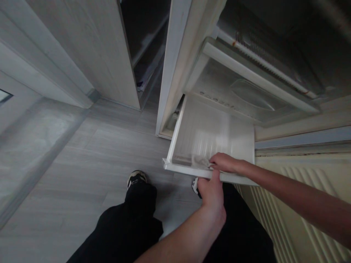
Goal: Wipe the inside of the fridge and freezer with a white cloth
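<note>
A white fridge drawer (178, 137) is pulled out from the bottom of the refrigerator. My left hand (211, 190) grips its front edge, thumb on top and the other fingers mostly hidden beneath. Inside the drawer, close behind that edge, my right hand (223, 161) is closed on a crumpled whitish cloth (201, 160). The cloth lies against the drawer's bottom near the front wall; whether it is fabric or paper I cannot tell. Ribs run along the drawer's floor.
Above the drawer sits a frosted compartment cover (252, 95). The open fridge door (296, 182) with ribbed lining stands at the right. A wooden cabinet door (93, 47) hangs to the left. My shoe (136, 178) rests on the grey plank floor (82, 175).
</note>
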The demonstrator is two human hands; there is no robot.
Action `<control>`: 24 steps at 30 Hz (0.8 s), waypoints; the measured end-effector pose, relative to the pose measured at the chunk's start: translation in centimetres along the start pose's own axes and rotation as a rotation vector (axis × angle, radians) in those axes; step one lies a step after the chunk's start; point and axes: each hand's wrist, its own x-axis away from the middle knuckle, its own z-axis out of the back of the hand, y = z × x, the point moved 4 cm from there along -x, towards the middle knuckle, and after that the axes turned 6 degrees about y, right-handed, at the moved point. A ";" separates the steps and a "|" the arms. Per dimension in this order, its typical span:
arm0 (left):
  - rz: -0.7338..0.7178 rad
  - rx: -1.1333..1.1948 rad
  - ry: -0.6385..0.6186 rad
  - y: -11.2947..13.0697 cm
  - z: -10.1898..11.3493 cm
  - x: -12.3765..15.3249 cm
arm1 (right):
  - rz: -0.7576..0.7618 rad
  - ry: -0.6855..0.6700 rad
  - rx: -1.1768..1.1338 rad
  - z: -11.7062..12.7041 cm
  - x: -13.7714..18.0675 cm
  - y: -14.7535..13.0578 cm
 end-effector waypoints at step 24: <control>0.020 -0.012 -0.025 1.3 0.0 1.0 | 0.131 -0.090 -0.495 3.4 0.4 -2.7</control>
